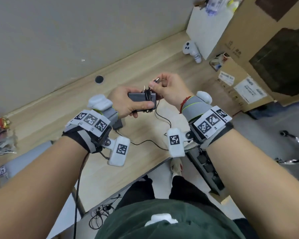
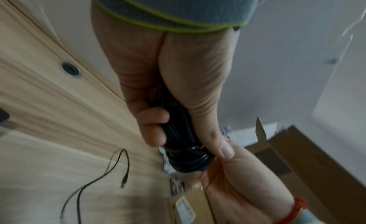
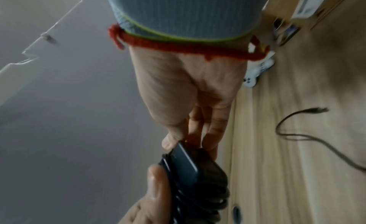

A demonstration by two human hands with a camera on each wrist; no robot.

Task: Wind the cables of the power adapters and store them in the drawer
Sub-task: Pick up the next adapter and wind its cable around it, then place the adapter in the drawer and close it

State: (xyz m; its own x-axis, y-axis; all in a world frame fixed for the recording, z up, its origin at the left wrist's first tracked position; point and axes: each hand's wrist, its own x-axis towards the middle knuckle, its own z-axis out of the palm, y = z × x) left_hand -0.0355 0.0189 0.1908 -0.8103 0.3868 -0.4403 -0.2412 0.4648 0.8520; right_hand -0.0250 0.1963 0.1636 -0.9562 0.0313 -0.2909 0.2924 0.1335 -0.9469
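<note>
My left hand (image 1: 138, 107) grips a black power adapter (image 1: 140, 99) above the wooden table (image 1: 50, 114). Its thin cable (image 1: 148, 94) is wound in several turns around the body. The right hand (image 1: 155, 83) pinches the cable's plug end (image 1: 157, 81) between thumb and forefinger just above the coils. The left wrist view shows the left hand (image 2: 178, 133) wrapped around the adapter (image 2: 178, 138) with the coils (image 2: 188, 158) at its end. In the right wrist view the right hand (image 3: 190, 139) meets the adapter (image 3: 188, 168). A second adapter (image 1: 118, 124) lies on the table beneath my left wrist, its cable (image 1: 145, 144) trailing loose.
A white controller (image 1: 192, 50) and a white box (image 1: 207, 30) stand at the table's far right, with cardboard boxes (image 1: 245, 54) beside them. A cable hole (image 1: 99, 79) sits near the wall. Clutter (image 1: 0, 128) lies at the left edge. A dark long object (image 1: 207, 168) lies below the table's front edge.
</note>
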